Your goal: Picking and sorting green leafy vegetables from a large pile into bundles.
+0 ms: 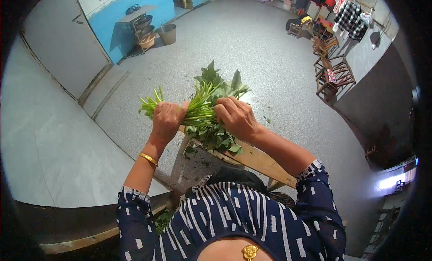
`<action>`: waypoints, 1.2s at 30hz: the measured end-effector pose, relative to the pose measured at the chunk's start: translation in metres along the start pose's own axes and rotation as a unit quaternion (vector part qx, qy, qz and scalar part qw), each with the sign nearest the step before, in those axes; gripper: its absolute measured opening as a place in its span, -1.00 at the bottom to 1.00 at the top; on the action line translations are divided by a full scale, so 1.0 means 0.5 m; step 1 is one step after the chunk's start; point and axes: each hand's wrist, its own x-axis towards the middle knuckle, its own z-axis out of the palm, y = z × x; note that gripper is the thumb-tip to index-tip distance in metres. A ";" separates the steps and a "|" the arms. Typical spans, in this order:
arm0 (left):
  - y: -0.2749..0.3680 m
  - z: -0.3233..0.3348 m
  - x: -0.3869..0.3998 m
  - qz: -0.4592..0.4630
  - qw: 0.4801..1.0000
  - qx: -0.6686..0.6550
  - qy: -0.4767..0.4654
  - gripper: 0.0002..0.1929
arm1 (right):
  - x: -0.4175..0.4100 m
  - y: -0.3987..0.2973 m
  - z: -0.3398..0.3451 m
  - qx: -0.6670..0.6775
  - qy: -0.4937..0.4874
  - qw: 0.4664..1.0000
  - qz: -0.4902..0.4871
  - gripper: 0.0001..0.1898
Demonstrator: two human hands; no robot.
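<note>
A thick bunch of leafy greens (202, 107), with long green stems and broad leaves, is held up in front of me. My left hand (167, 117) is closed around the stems, whose cut ends stick out to its left. My right hand (235, 116) grips the bunch near its leafy end; its fingertips are partly hidden among stems and leaves. More dark green leaves (216, 137) hang or lie below the hands, over the end of a narrow wooden bench (266, 161). I cannot tell which of them belong to the held bunch.
Leaf scraps (267, 119) dot the grey floor. A pale wall panel (60, 139) stands at left, with greens (164, 221) low beside my body. Farther off are a metal bucket (167, 34), a rack with basins (143, 31) and wooden chairs (334, 75).
</note>
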 end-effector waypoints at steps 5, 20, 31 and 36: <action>0.003 -0.012 0.006 -0.012 1.000 0.016 -0.010 -0.68 | 0.001 -0.045 -0.021 -0.028 -0.024 0.999 -0.007 -0.82; 0.008 -0.011 0.002 0.033 0.999 0.017 -0.014 -0.67 | -0.014 0.011 0.003 0.458 -0.276 0.703 0.469 -0.80; 0.013 -0.010 0.009 0.021 1.000 0.001 -0.012 -0.69 | -0.041 0.009 0.036 0.410 -0.061 0.739 0.531 -0.85; -0.007 0.000 -0.003 0.003 0.999 0.036 0.005 -0.68 | -0.082 0.065 -0.017 0.533 -0.011 0.682 0.500 -0.87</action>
